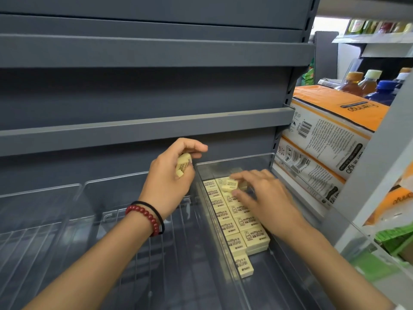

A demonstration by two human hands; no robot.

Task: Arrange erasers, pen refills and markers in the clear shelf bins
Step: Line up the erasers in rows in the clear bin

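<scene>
Several cream erasers [237,224] with dark print lie in two rows inside a clear shelf bin [279,274] at the right of the grey shelf. My right hand [266,198] reaches into the far end of that bin and pinches an eraser [230,185] above the rows. My left hand [169,173] hovers just left of the bin's wall and grips a few more cream erasers [183,166] in its curled fingers. A red bead bracelet and a black band sit on the left wrist.
Two more clear bins [93,220] stand to the left with nothing visible in them. Grey metal shelves [145,128] rise behind. To the right are orange-and-white cartons [330,130], drink bottles [366,83] and a white shelf post [377,175].
</scene>
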